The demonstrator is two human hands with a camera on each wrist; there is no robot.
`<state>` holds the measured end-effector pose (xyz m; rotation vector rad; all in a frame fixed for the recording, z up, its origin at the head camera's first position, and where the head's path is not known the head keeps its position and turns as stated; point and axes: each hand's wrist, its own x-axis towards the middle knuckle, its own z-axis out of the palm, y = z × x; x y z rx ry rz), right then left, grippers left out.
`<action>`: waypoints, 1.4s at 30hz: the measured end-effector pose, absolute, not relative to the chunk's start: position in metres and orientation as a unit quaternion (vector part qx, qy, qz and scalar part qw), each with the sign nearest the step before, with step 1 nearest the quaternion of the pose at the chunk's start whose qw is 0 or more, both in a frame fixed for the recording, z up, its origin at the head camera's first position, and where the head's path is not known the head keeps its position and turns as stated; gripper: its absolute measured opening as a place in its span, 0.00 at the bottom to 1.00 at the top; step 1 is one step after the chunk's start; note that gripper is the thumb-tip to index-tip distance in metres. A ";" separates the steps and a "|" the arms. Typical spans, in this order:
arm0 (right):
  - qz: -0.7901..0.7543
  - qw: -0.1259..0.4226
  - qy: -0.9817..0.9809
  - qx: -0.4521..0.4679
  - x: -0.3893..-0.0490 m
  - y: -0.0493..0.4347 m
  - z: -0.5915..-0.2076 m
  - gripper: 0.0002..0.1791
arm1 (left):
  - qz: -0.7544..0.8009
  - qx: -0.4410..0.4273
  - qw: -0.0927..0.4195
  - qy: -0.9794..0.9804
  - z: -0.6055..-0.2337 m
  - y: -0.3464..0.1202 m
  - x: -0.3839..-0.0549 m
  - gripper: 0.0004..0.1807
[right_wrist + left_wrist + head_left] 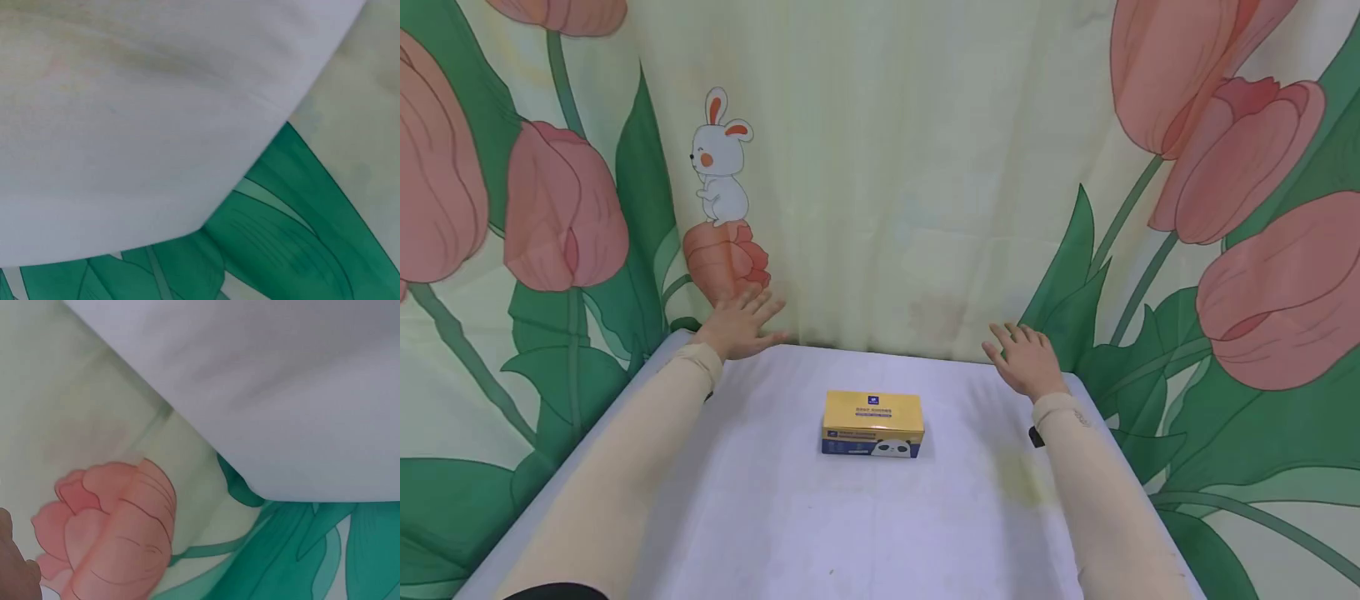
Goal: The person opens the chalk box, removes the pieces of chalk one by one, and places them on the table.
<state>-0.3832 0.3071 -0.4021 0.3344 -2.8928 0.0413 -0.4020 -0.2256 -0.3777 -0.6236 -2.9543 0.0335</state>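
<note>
A yellow and blue box (872, 423) with a panda face on its front lies on the white-covered table (820, 525), between the two arms. Over the table's far left corner my left hand (741, 325) is held up with its fingers straight and spread, holding nothing. My right hand (1024, 360) is raised over the far right part, fingers extended and apart from the box. Only a bit of the left hand (15, 565) shows at the lower left of the left wrist view. The right wrist view shows the table corner (156, 156) and no hand.
Behind the table hangs a curtain (887, 167) printed with large tulips and a white rabbit (722, 175). It reaches along the back edge and both sides of the table. A faint yellowish stain (1022, 477) marks the cloth below the right hand.
</note>
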 end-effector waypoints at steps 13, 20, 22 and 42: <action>0.058 0.165 -0.961 0.214 -0.379 0.290 -0.435 0.28 | -0.003 -0.266 0.015 -0.964 -0.401 -0.208 -0.394 0.46; 0.109 0.150 -0.959 0.216 -0.377 0.282 -0.441 0.28 | -0.036 -0.300 0.010 -0.953 -0.407 -0.188 -0.378 0.43; 0.130 0.160 -0.954 0.218 -0.375 0.280 -0.441 0.27 | -0.052 -0.318 0.015 -0.947 -0.410 -0.181 -0.375 0.42; 0.378 0.054 -0.903 0.194 -0.350 0.220 -0.470 0.43 | -0.146 -0.372 0.009 -0.917 -0.452 -0.147 -0.340 0.30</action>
